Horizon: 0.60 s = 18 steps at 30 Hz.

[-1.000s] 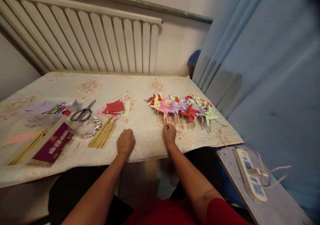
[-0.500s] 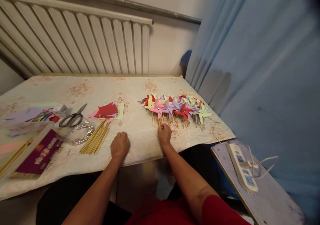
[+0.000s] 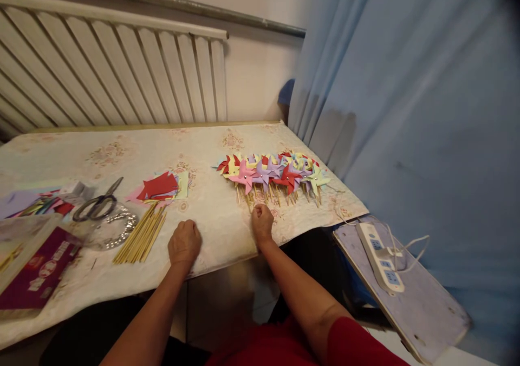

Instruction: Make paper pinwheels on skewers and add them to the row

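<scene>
A row of several paper pinwheels [image 3: 270, 171] in red, pink, purple and yellow lies on the table [image 3: 122, 149], sticks pointing toward me. My right hand [image 3: 262, 222] is curled closed at the near ends of those sticks; what its fingers hold is hidden. My left hand [image 3: 184, 242] rests as a fist on the tablecloth near the front edge, with nothing showing in it. Just left of that fist lies a bundle of bare wooden sticks [image 3: 140, 235]. Behind the bundle sits a small stack of cut paper squares [image 3: 160, 186], red on top.
Scissors [image 3: 97, 206], a clear bag with shiny beads [image 3: 114, 230], coloured paper scraps [image 3: 28, 203] and a red-labelled box [image 3: 28, 274] lie at the left. A radiator [image 3: 105, 73] backs the table. A blue curtain [image 3: 406, 111] hangs at the right, above a board with a power strip [image 3: 379, 257].
Everything has drifted left in the picture as my head turned right. Both hands keep their places on the table, still curled closed.
</scene>
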{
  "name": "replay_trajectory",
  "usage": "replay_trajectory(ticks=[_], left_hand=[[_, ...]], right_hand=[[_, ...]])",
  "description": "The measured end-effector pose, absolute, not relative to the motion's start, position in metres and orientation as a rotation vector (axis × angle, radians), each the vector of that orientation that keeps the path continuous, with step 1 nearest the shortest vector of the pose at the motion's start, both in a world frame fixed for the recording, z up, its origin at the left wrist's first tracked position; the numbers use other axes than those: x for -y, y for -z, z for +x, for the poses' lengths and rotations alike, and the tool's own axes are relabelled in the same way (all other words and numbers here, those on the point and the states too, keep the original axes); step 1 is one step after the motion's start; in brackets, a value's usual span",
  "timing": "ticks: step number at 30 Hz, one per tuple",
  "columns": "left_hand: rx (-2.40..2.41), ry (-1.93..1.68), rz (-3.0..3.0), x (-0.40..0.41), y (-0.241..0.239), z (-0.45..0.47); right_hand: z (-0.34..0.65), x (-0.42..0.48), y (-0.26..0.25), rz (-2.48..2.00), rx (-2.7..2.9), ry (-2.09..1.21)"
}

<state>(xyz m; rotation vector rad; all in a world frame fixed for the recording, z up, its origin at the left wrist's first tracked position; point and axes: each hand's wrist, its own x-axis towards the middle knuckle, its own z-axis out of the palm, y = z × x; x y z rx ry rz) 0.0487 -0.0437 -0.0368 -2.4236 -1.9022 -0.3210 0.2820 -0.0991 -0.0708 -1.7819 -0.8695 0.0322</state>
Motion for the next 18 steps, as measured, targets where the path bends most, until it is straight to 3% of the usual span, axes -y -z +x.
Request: replay_trajectory(ticks=[18], left_hand=[[1.917,0.287,-2.434,0.042,0.035,0.05]], right_hand=[[0.288,0.134,0.077,-1.754,1.124,0.012]])
